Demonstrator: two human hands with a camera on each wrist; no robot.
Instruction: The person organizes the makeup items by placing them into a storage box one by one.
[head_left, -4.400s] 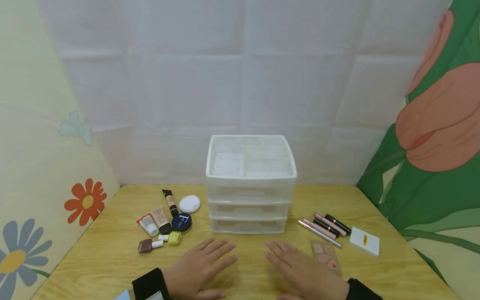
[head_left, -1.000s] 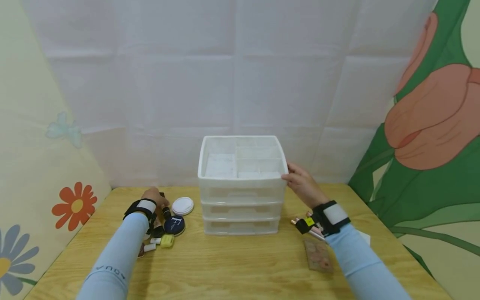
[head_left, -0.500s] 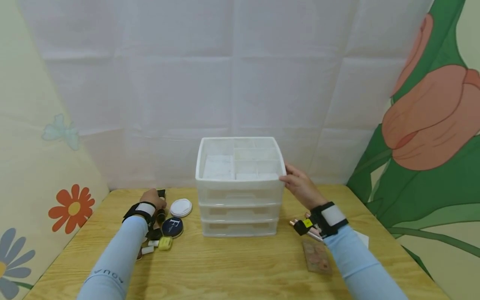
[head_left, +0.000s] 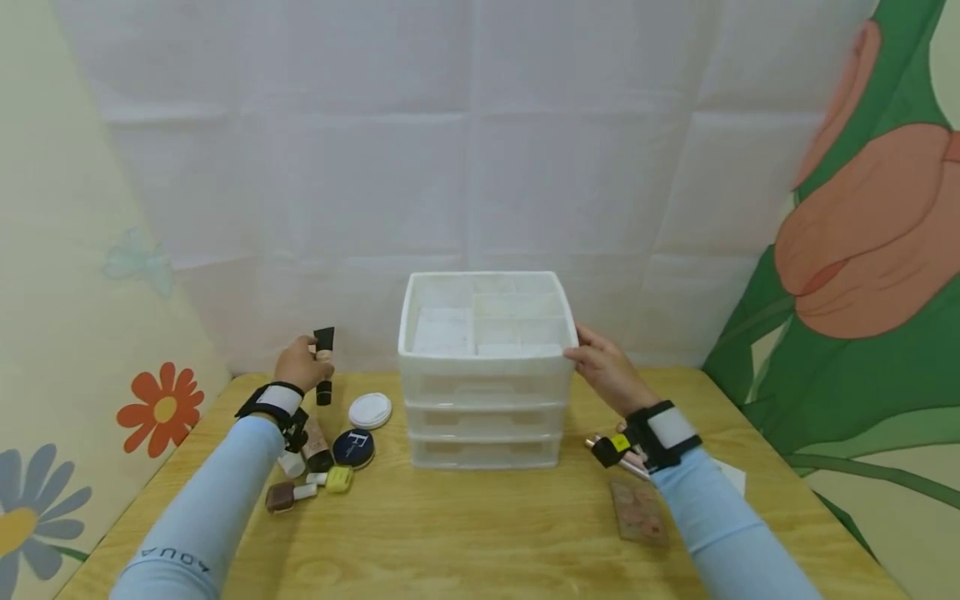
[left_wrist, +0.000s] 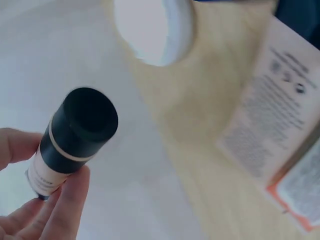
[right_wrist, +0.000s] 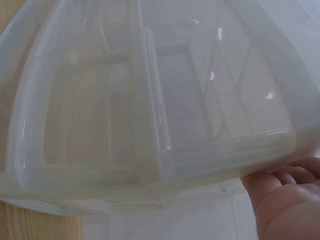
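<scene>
My left hand (head_left: 296,364) pinches a squeeze tube of foundation (head_left: 324,393) between thumb and fingers, above the back left of the table. The tube is nearly upright, its black cap pointing down; in the left wrist view the cap (left_wrist: 85,117) faces the camera. My right hand (head_left: 611,373) grips the top right front corner of a white drawer organizer (head_left: 480,367), thumb at the rim and fingers along the side. In the right wrist view, curled fingers (right_wrist: 295,176) press against its translucent wall. Its drawers are closed, and its divided top tray holds nothing visible.
Left of the organizer lie a white round case (head_left: 370,410), a navy compact (head_left: 353,448), a beige tube (head_left: 318,450), a white tube and nail polish bottles (head_left: 281,497). A palette (head_left: 637,512) lies at right, with pens and a white box partly behind my right arm.
My left hand has lifted the foundation tube off the table and turned it nearly upright. Earlier both hands lay flat near the front; my right hand has since stayed at the organizer's corner.
</scene>
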